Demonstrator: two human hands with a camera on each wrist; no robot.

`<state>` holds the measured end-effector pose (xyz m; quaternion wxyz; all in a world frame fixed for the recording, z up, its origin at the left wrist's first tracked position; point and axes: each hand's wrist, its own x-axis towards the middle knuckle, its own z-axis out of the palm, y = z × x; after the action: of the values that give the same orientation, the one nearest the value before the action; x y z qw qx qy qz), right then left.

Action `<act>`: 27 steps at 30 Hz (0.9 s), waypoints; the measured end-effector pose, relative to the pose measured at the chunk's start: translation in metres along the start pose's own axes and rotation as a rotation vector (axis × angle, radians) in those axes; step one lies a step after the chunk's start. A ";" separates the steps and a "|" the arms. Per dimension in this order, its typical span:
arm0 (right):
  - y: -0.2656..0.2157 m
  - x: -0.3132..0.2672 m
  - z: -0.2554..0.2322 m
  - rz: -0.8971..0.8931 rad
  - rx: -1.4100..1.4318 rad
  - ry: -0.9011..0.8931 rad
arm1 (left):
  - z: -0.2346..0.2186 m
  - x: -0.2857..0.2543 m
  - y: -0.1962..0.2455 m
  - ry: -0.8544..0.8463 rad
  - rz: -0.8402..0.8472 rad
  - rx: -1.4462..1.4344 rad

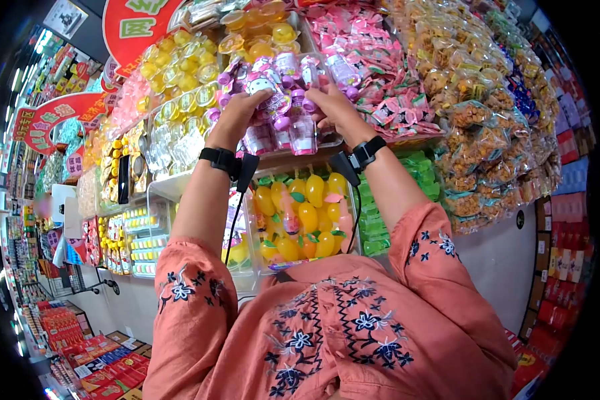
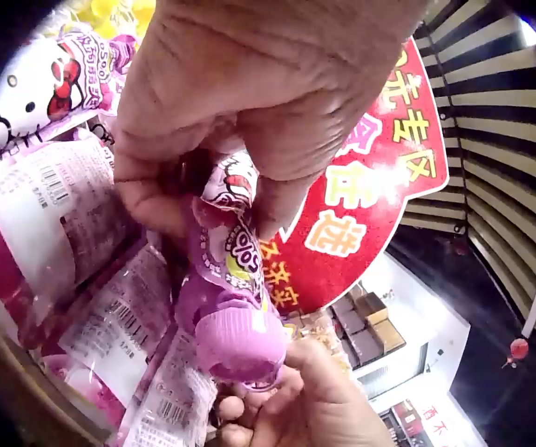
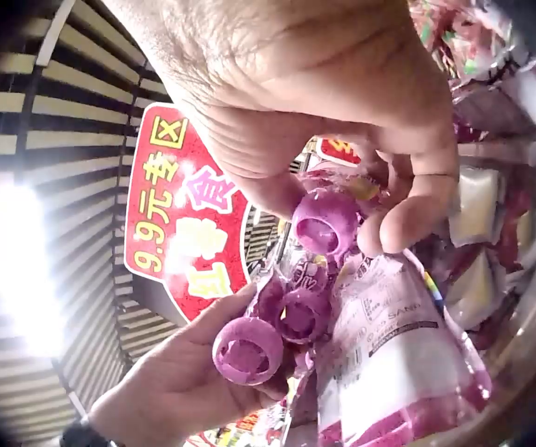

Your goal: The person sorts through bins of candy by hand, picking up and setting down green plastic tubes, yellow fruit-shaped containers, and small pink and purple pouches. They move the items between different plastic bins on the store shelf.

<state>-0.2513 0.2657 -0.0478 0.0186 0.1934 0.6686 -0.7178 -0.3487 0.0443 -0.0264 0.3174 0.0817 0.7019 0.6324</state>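
Note:
Purple-capped jelly pouches with a cartoon cat print [image 1: 260, 83] fill a clear bin in the head view. The left hand [image 1: 241, 115] grips one; in the left wrist view the left hand [image 2: 268, 84] pinches a pouch whose purple cap [image 2: 240, 343] points down. Facing it, the right hand [image 1: 340, 112] is at the bin's right part. In the right wrist view the right hand [image 3: 342, 102] holds a pouch by its round purple cap [image 3: 325, 222], and two more purple caps [image 3: 247, 351] lie by the left hand [image 3: 170, 386].
Below the pouches is a bin of yellow mango-shaped jellies [image 1: 307, 217], with green packets [image 1: 413, 177] to its right. Pink packets [image 1: 380, 73] and brown snack bags [image 1: 473, 120] are piled at the right. Yellow jelly cups [image 1: 180, 67] and red signs [image 1: 60, 120] stand left.

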 end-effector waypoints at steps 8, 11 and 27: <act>0.003 -0.010 -0.006 0.096 0.240 -0.156 | 0.027 -0.016 0.010 0.041 -0.007 -0.117; 0.005 -0.010 -0.004 0.091 0.239 -0.130 | 0.033 -0.012 -0.001 0.032 0.145 -0.180; -0.052 -0.100 0.030 -0.214 0.347 -0.254 | 0.036 -0.142 0.045 0.101 0.304 -0.219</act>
<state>-0.1815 0.2185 0.0330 -0.0072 0.0298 0.5444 -0.8383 -0.2300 0.0097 0.0642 0.1897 0.1198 0.6234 0.7490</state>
